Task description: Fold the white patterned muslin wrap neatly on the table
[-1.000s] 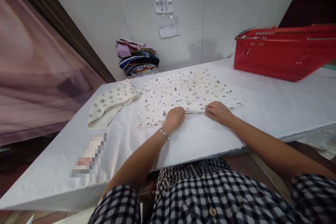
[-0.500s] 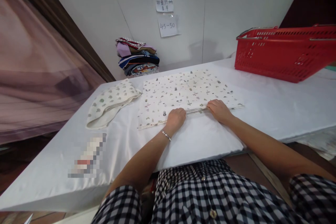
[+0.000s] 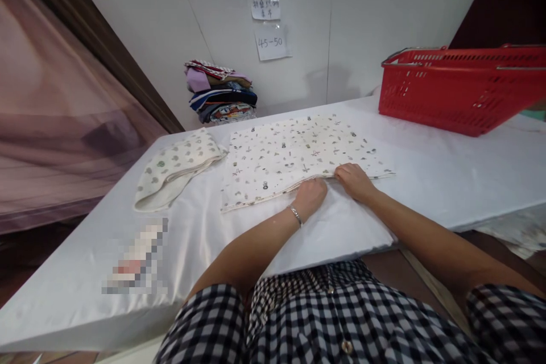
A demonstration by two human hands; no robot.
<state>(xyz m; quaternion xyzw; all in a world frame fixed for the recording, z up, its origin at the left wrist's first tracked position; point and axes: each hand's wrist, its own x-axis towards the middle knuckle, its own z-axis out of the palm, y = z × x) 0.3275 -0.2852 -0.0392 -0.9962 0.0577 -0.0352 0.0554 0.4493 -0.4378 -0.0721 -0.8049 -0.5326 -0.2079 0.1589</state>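
A cream cloth (image 3: 285,151) with small printed figures lies flat and folded in layers in front of me. My right hand (image 3: 353,183) is closed on its near edge, right of the middle. Just to its left, my left hand (image 3: 312,198), with a silver bracelet at the wrist, is closed at the same edge, its fingertips partly hidden by the layers. The edge lifts slightly between and beside the hands. A second cream cloth (image 3: 179,165) with grey-green prints lies loosely folded to the left, close to the first.
A white-covered table (image 3: 430,182) carries everything. A red plastic basket (image 3: 443,94) stands at the back right. Behind the table's far edge is a stack of folded fabrics (image 3: 222,94). Paper signs (image 3: 273,42) hang on the wall. A blurred-out object (image 3: 139,256) lies at the front left.
My left hand has slid right along the cloth's near edge, close to my right hand. The right hand stays at the edge. The view has shifted slightly.
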